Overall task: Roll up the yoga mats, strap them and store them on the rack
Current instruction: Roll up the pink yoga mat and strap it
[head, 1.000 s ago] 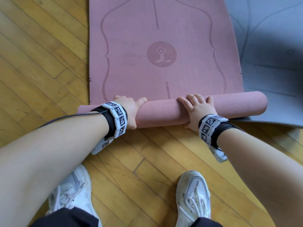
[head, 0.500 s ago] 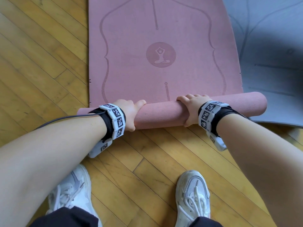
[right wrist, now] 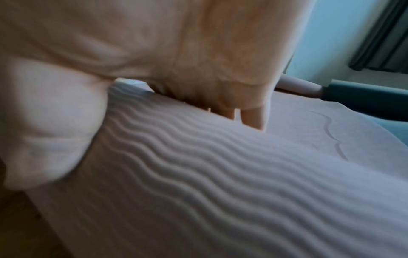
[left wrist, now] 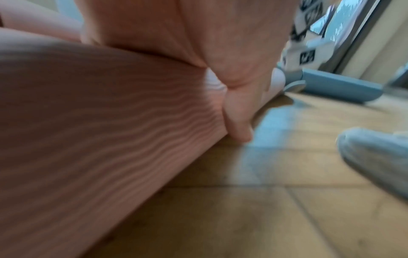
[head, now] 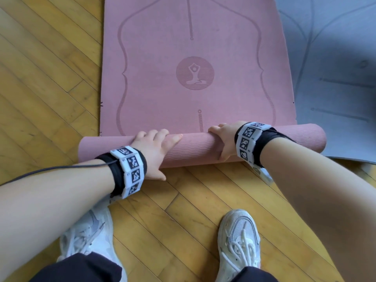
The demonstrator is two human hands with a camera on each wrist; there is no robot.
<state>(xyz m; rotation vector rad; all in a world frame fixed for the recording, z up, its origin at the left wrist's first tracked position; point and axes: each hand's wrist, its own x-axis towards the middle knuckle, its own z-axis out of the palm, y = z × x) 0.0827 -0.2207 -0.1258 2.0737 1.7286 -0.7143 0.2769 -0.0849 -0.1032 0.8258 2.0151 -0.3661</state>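
Pink yoga mat (head: 195,64) half rolled on wood floor (head: 50,82), roll nearest the feet. Left hand (head: 156,147) grip draped over roll, fingers curled on top, thumb down near side. Right hand (head: 224,139) grip same, curled round roll. Grey mat (head: 333,78) flat just beside pink's right edge, roll end overlapping it. White sneakers (head: 240,241) close behind roll. Cable (head: 50,169) off left wristband (head: 130,169).

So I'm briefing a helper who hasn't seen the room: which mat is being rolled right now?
On the wooden floor two mats lie side by side. It is the pink mat, left of the grey mat, with a seated yoga figure emblem and its near end rolled.
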